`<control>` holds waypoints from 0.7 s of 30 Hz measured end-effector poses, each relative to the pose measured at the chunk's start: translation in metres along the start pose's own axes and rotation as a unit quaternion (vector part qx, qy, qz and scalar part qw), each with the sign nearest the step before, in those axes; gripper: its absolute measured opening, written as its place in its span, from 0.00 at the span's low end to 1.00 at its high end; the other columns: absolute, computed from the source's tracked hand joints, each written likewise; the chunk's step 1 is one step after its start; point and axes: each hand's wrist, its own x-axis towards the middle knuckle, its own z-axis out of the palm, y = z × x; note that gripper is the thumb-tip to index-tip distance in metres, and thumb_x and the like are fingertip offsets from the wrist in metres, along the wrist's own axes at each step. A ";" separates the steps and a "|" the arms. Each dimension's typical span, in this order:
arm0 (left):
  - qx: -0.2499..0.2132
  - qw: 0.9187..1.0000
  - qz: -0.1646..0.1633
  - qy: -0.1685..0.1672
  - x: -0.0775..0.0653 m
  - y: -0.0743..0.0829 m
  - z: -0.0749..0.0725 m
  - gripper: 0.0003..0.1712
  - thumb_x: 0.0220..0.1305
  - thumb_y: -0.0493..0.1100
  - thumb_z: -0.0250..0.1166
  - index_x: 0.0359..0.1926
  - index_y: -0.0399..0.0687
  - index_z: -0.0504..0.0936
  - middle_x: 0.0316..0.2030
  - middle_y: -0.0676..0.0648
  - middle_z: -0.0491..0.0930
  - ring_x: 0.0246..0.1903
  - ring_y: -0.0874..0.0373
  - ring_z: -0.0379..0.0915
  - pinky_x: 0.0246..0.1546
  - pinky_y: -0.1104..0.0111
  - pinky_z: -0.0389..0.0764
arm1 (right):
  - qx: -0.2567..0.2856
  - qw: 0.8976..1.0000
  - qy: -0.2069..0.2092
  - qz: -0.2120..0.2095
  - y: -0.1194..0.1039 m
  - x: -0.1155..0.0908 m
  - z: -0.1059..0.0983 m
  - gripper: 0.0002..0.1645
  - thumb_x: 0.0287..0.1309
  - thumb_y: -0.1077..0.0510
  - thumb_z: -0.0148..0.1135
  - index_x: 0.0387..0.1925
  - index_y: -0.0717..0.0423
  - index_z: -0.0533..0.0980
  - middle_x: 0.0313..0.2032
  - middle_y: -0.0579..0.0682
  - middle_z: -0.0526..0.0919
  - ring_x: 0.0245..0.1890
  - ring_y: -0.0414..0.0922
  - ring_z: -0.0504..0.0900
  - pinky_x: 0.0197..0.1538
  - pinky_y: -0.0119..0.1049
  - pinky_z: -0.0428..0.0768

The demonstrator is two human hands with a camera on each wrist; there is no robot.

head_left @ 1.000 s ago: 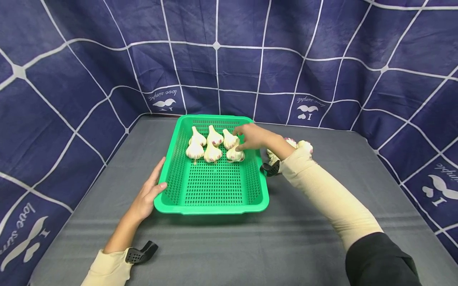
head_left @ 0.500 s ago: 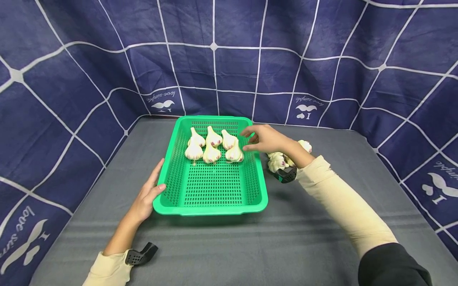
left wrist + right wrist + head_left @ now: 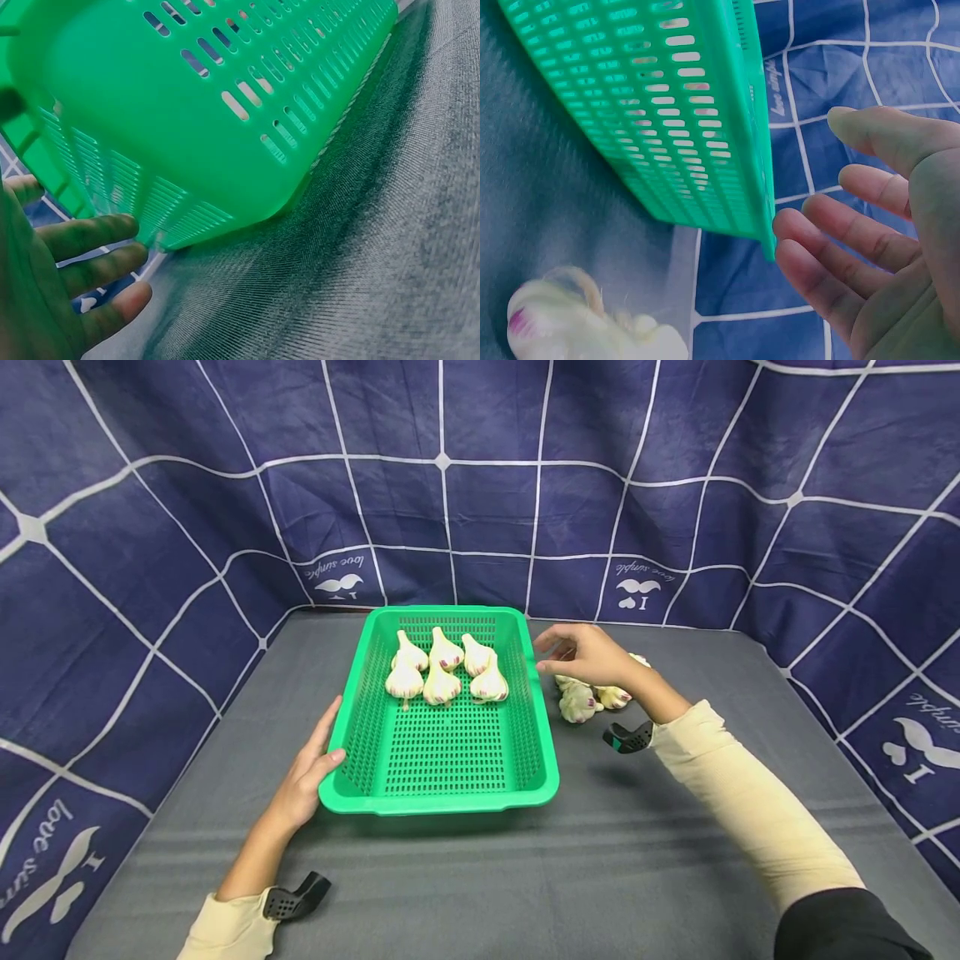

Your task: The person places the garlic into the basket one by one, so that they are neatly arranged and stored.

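A green slotted plastic basket [image 3: 450, 803] holds several white garlic bulbs [image 3: 488, 683] in two rows toward its far end. My left hand [image 3: 303, 777] rests at the basket's left rim with the thumb at the edge. In the left wrist view, the fingers [image 3: 105, 270] of that hand extend straight and spread along the outside of the wall. My right hand [image 3: 588, 653] hovers just past the right rim, empty, with loosely bent fingers. More garlic bulbs [image 3: 577, 702] lie on the table beneath it, partly hidden by the hand and forearm; one garlic bulb [image 3: 547, 322] shows in the right wrist view.
The table [image 3: 480, 885] is covered in grey cloth. A dark blue curtain with white grid lines [image 3: 487, 502] hangs behind and along both sides. Black camera mounts [image 3: 296, 897] are strapped to both wrists.
My right hand has drawn away from the garlic in the basket, moving right over the rim to above the bulbs on the table. My left hand has stayed at the left rim.
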 end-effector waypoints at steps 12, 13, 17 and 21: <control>-0.010 1.000 0.012 0.000 0.000 -0.002 0.001 0.39 0.67 0.36 0.47 0.78 0.44 0.48 0.76 0.35 0.46 0.73 0.57 0.39 0.67 0.73 0.45 | 0.021 0.998 0.019 0.057 0.020 -0.030 -0.008 0.18 0.58 0.61 0.70 0.48 0.66 0.80 0.45 0.60 0.84 0.40 0.51 0.85 0.47 0.46 0.82; -0.010 1.000 0.012 0.000 0.000 -0.002 0.001 0.39 0.67 0.36 0.47 0.78 0.44 0.48 0.76 0.35 0.46 0.73 0.57 0.39 0.67 0.73 0.45 | 0.023 0.998 0.022 0.059 0.022 -0.032 -0.008 0.18 0.58 0.61 0.70 0.48 0.67 0.80 0.45 0.61 0.84 0.40 0.52 0.85 0.47 0.46 0.82; -0.009 1.000 0.008 0.000 0.000 -0.001 0.001 0.39 0.68 0.36 0.47 0.78 0.45 0.48 0.76 0.36 0.45 0.73 0.57 0.39 0.67 0.72 0.45 | 0.014 0.997 0.034 0.064 0.030 -0.042 -0.006 0.20 0.55 0.62 0.72 0.48 0.68 0.80 0.44 0.61 0.84 0.37 0.51 0.85 0.43 0.41 0.83; -0.011 1.000 0.004 -0.002 0.000 -0.002 0.000 0.39 0.68 0.37 0.47 0.79 0.46 0.48 0.76 0.36 0.45 0.73 0.56 0.39 0.67 0.72 0.46 | 0.004 0.997 0.037 0.074 0.040 -0.052 -0.004 0.21 0.52 0.62 0.74 0.48 0.67 0.80 0.45 0.61 0.84 0.36 0.48 0.86 0.40 0.36 0.83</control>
